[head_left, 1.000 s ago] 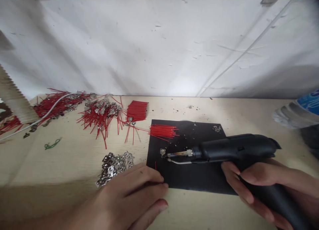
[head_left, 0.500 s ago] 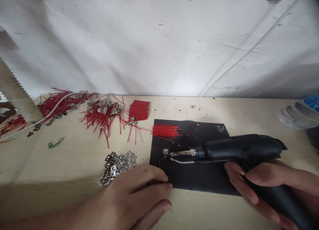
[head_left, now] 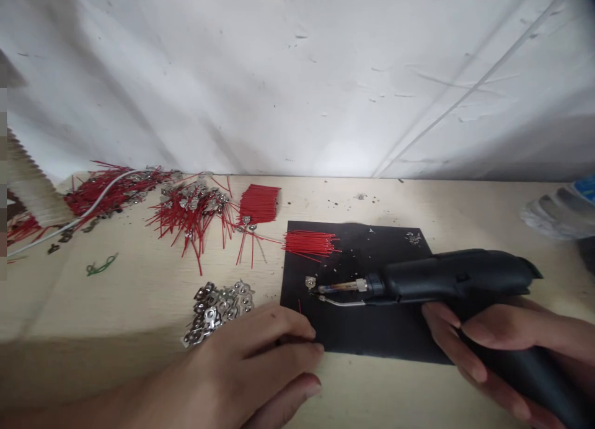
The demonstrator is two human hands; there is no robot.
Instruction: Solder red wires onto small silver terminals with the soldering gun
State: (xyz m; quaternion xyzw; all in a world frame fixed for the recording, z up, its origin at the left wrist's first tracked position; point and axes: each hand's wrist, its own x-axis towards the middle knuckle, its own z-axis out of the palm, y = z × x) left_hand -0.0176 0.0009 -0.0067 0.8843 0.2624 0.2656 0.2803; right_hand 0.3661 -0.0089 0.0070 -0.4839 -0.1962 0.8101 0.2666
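Note:
My right hand (head_left: pixel 506 348) is wrapped round the handle of a black soldering tool (head_left: pixel 446 277), whose metal tip points left over a black mat (head_left: pixel 372 330). Just left of the tip lies a small metal terminal (head_left: pixel 310 283). My left hand (head_left: pixel 260 367) rests at the mat's lower left edge with its fingers curled together; a short bit of red wire (head_left: pixel 300 306) shows just above the fingertips, and what the fingers hold, if anything, is hidden. A bundle of red wires (head_left: pixel 310 243) lies on the mat's upper left.
Loose metal terminals (head_left: pixel 218 308) are heaped beside my left hand. Red wires with terminals (head_left: pixel 195 209) and a stack of red wires (head_left: pixel 259 203) lie further back. A white cable (head_left: pixel 100 199), green wire (head_left: pixel 101 266) and plastic bottle (head_left: pixel 558 212) stand out near the sides.
The view has shifted slightly. The tool's tip is a little further right of the small terminal, leaving a slightly wider gap. My left hand looks nearly unchanged.

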